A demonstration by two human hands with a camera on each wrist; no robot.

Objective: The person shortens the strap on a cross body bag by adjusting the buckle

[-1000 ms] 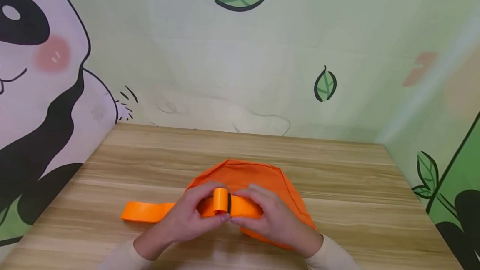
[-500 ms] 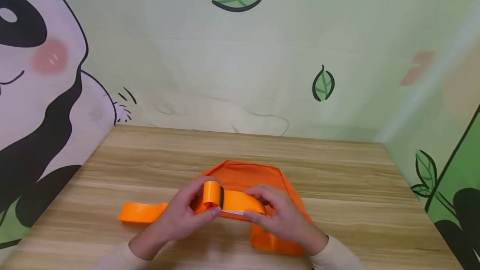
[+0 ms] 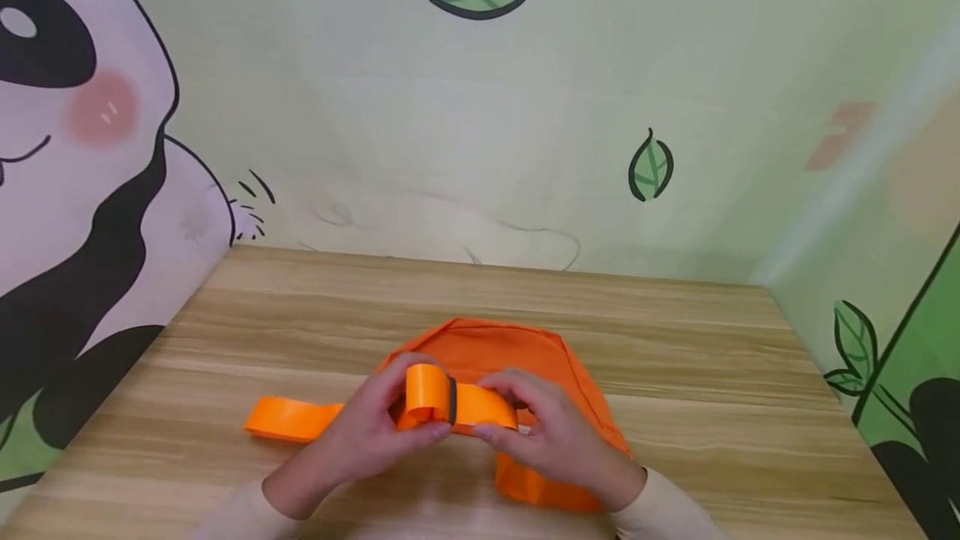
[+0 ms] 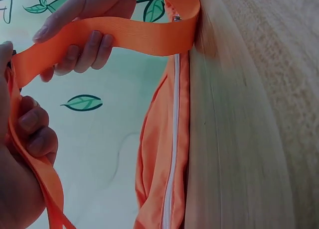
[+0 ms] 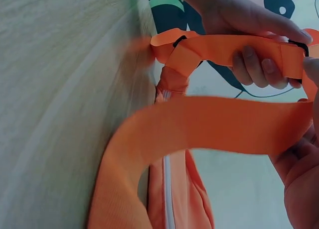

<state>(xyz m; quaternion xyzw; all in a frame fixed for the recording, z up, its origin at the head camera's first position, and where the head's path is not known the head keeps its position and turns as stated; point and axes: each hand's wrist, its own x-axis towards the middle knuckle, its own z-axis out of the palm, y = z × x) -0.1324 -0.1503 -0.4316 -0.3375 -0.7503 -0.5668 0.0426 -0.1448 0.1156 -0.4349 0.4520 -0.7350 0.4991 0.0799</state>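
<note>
An orange zippered bag (image 3: 502,348) lies on the table behind both hands. Its wide orange strap (image 3: 480,404) is raised in front of it and threaded through a black slider buckle (image 3: 453,400). The left hand (image 3: 363,432) grips the strap close beside the buckle, where a loop of strap (image 3: 426,390) stands up. Thumb and fingers of the right hand (image 3: 558,432) pinch the strap right of the buckle. In the left wrist view the strap (image 4: 144,36) runs from the right hand towards the bag's white zipper (image 4: 175,104). The left palm is hidden.
A strap end (image 3: 288,417) lies left of the left hand on the wooden table (image 3: 675,340). More strap (image 3: 540,486) droops below the right hand. A printed wall (image 3: 360,123) stands behind the table. The right wrist view shows another black slider (image 5: 179,41).
The right hand has shifted right from the buckle along the strap, then back slightly. A length of strap now shows between the hands, and a slack loop has appeared below the right hand.
</note>
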